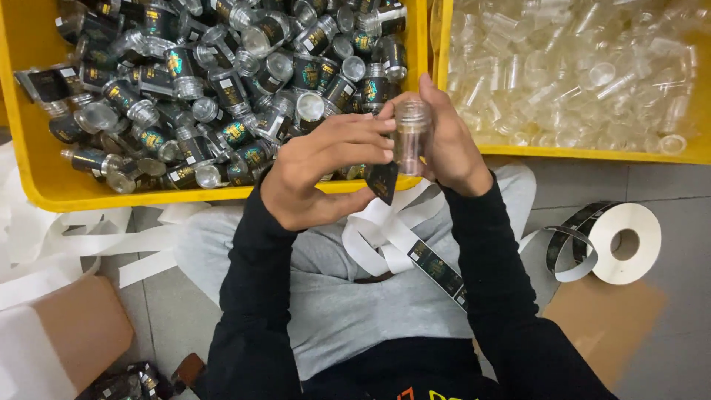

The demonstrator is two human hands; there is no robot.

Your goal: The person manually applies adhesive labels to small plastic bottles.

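Note:
My right hand (444, 141) grips a small clear plastic bottle (409, 133), held upright over my lap. My left hand (326, 174) presses against the bottle's side, its fingers pinching a black sticker label (383, 180) with gold print at the bottle's lower edge. A white backing strip with more black labels (433, 267) runs from under my hands across my lap. Both arms wear black sleeves.
A yellow crate (44, 185) at left holds several labelled bottles. Another yellow crate (474, 150) at right holds several bare clear bottles. A label roll (618, 241) lies on the floor at right. Loose white backing tape (89, 241) piles at left beside a cardboard box (81, 326).

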